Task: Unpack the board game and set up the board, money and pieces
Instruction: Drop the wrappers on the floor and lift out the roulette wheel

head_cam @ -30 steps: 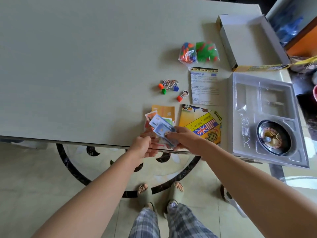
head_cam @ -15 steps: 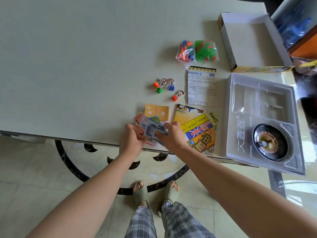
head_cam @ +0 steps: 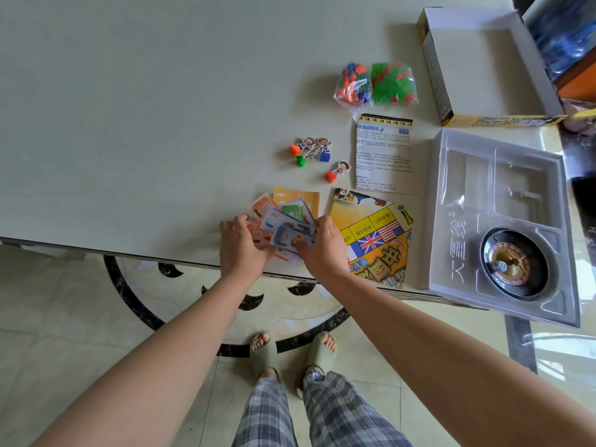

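Left hand (head_cam: pixel 240 248) grips the near end of a fan of colourful paper money notes (head_cam: pixel 292 209) at the pale desk's (head_cam: pixel 129 124) near edge; the notes splay away from the person. Right hand (head_cam: pixel 322 250) pinches the top blue note (head_cam: pixel 292 235), long axis left-right. Folded yellow cardboard game board (head_cam: pixel 375 235) lies just beside.
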